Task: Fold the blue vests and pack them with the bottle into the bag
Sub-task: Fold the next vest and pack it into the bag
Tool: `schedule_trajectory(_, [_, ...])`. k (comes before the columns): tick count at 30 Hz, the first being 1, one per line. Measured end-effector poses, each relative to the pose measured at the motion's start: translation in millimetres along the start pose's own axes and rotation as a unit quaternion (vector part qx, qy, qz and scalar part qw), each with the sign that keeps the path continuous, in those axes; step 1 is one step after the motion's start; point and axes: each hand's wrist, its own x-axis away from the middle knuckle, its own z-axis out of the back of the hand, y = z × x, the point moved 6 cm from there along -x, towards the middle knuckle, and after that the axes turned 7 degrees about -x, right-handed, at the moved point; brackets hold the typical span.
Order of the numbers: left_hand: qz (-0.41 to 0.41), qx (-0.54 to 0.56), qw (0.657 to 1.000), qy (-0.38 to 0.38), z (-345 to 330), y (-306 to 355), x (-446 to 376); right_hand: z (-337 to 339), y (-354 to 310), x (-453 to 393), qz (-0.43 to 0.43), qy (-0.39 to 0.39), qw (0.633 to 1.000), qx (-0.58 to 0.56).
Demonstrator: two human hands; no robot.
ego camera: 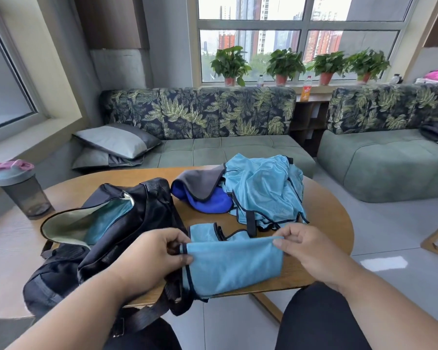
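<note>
Our left hand (152,258) and right hand (304,246) each pinch an edge of the light-blue mesh vest with black trim (233,263), stretching it flat over the wooden table's (326,198) near edge for folding, beside the open black bag (127,223); the lidded grey shaker bottle (20,190) waits far left.

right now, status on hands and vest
Both hands, left and right, pinching half-folded vest. Bag open. Unfolded vests piled behind.

Occlusions / cutoffs
Bag (127,223) interior mostly hidden by its flap; blue towel (208,200) half under grey cloth (200,181); windowsill bottle (260,81) label unreadable.
</note>
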Motion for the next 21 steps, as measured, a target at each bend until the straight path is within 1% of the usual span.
schedule_trajectory(4, [0.028, -0.029, 0.999, 0.034, 2, -28, -66, -5, 7, -68, -0.002, 0.055, 0.995, -0.089])
schedule_trajectory(7, [0.075, -0.039, 0.993, 0.079, -4, -45, -97, -11, 25, -100, -0.028, 0.125, 0.98, -0.153])
schedule_trajectory(8, [0.088, -0.047, 0.991, 0.089, -6, -49, -103, -13, 34, -102, -0.042, 0.145, 0.976, -0.156])
schedule_trajectory(10, [0.111, -0.076, 0.986, 0.102, -10, -58, -103, -16, 55, -97, -0.068, 0.165, 0.976, -0.123])
schedule_trajectory(13, [0.119, -0.08, 0.98, 0.14, -18, -64, -83, -14, 69, -90, -0.086, 0.162, 0.982, -0.045])
schedule_trajectory(15, [0.072, -0.058, 0.981, 0.17, -28, -51, -63, -12, 70, -89, -0.1, 0.151, 0.983, 0.014])
schedule_trajectory(16, [0.042, -0.058, 0.983, 0.171, -36, -43, -54, -14, 72, -89, -0.116, 0.137, 0.982, 0.052])
schedule_trajectory(18, [0.006, -0.081, 0.986, 0.149, -54, -33, -40, -21, 79, -87, -0.154, 0.091, 0.975, 0.135])
schedule_trajectory(19, [0.006, -0.096, 0.987, 0.132, -64, -33, -35, -26, 83, -86, -0.166, 0.068, 0.97, 0.164])
schedule_trajectory(20, [0.012, -0.111, 0.987, 0.116, -72, -36, -32, -31, 86, -86, -0.173, 0.048, 0.969, 0.172])
schedule_trajectory(21, [0.023, -0.121, 0.987, 0.102, -79, -41, -30, -35, 88, -86, -0.174, 0.032, 0.972, 0.155])
